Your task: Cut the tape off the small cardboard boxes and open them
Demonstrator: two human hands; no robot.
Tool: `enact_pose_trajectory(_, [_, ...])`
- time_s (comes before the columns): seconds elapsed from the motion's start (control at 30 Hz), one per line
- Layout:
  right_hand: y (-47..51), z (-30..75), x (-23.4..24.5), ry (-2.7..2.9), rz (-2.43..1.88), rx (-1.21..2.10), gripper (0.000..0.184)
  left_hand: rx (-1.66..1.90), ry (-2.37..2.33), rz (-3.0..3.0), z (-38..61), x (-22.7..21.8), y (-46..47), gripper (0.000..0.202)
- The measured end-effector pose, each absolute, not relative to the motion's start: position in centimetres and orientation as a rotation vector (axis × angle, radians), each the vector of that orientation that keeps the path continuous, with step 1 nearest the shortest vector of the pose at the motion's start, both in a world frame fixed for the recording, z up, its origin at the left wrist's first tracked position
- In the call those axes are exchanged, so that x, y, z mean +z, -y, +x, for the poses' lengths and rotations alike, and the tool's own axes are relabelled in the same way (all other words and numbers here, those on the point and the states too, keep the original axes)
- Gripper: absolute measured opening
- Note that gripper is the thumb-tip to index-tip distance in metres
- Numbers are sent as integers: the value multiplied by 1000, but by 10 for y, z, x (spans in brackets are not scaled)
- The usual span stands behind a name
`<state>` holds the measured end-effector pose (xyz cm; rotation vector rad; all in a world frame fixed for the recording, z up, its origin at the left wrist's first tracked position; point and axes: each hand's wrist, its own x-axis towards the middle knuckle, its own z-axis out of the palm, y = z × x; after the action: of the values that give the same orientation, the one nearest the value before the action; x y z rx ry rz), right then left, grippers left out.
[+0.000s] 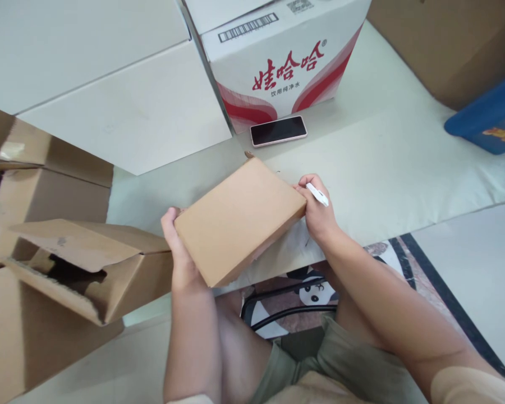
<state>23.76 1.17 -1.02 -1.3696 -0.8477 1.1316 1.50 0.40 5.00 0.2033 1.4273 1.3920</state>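
A plain brown cardboard box (240, 216) is held between my two hands, tilted above the front edge of the pale surface. My left hand (180, 252) grips its left end, with the fingers mostly hidden beneath. At the opposite end, my right hand (318, 212) is closed around the box's corner. A small flat white object (317, 194) with a rounded end pokes out of that hand; its kind cannot be made out. Beyond the box, a phone (278, 131) with a dark screen and pink edge lies on the pale-covered table (382, 134).
Behind the phone stands a white and red carton (286, 62); a large white box (126, 106) is beside it. On the left are an opened cardboard box (126, 247) and several other brown cartons (67, 196). A blue container (483, 115) sits at right. A panda-patterned mat (315, 292) shows below.
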Motion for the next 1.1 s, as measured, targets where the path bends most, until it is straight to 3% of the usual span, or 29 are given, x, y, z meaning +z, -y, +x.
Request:
enact_pose_trajectory(0.37, [-12, 237, -7, 949, -1372, 1096, 16, 1407, -1466, 271, 8, 49, 2, 43])
enact_pose_trajectory(1.1, [1, 238, -11, 1088, -1111, 1073, 50, 1551, -1492, 273, 14, 54, -1, 43])
